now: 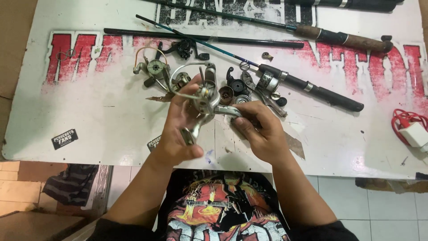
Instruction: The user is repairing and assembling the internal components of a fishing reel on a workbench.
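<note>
Both hands grip the silver reel body (206, 99) above the tabletop (111, 116).
My left hand (178, 129) fingers clamp its stem, right hand (261, 131) pinches its side; a slip could scatter loose parts (234, 91).

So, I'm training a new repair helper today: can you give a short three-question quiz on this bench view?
1. What do both hands hold?
2. True or false: the white charger lies at the board's left edge.
3. Which lies nearer the hands: A) loose parts, B) cork-handled rod?

Key:
1. The left hand and right hand hold a metal reel.
2. False; it is on the right.
3. A.
</note>
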